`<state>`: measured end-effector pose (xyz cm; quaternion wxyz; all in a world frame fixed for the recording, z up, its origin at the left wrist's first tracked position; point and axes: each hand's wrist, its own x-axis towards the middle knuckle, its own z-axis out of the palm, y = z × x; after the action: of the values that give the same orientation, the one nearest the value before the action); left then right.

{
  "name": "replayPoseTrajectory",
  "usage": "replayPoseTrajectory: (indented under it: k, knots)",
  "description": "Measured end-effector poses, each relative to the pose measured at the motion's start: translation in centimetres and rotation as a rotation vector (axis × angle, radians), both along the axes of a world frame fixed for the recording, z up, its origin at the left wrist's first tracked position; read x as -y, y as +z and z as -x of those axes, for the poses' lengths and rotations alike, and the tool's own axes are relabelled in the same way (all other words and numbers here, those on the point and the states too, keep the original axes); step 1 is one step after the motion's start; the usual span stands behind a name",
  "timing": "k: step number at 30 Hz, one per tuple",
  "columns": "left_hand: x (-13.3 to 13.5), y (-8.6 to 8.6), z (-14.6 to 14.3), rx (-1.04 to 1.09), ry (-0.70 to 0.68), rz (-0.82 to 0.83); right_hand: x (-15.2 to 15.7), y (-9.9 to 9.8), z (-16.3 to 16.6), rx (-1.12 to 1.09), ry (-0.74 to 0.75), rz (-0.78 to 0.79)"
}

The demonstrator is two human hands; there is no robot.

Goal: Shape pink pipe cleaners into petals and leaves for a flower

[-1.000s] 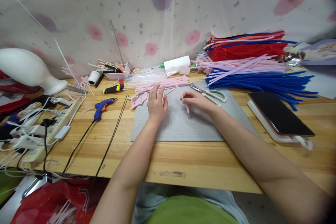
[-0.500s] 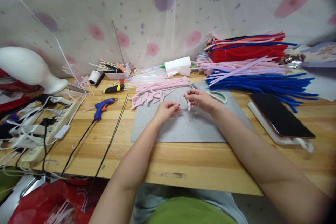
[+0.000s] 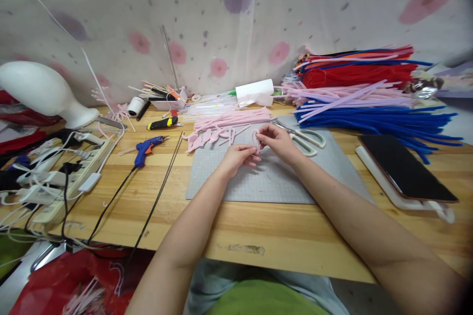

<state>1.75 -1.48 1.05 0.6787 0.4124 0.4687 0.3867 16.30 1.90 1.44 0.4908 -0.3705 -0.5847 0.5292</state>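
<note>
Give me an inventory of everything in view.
Looped stem: one, pink, in both hands
Cutting mat: one, grey, under hands
Scissors: one, pale handles, on mat
Loose stems: many, pink, back centre
Folded pieces: several, pink, mat's corner
Stem bundles: several, red, pink, blue, right
Phone: one, black, right
Glue gun: one, blue and orange, left
Cutter: one, black and yellow, left
Roll: one, white, back
Mannequin head: one, white, left
Power strip: one, cream, left
Bag: one, red, lower left
Table: one, brown, centre
Curtain: one, patterned white, background
Left hand: one, bare, centre
Right hand: one, bare, centre
</note>
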Motion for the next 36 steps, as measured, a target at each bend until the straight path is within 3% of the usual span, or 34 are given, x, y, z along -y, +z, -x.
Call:
replayPoseTrajectory:
  k: [11,26,36]
  knots:
    - [-0.19,-0.49,0.01,-0.052,-0.028,-0.030,-0.08,-0.81,0.46,-0.001,-0.030,-0.024]
    - [-0.26,-0.20,-0.11,-0.161,-0.005,-0.063,0.65,-0.36,0.59,-0.032,0.014,0.107]
    - [0.07,0.17,0.04,-0.081,-0.058,-0.002,0.42,-0.70,0.46,-0.041,-0.006,0.139]
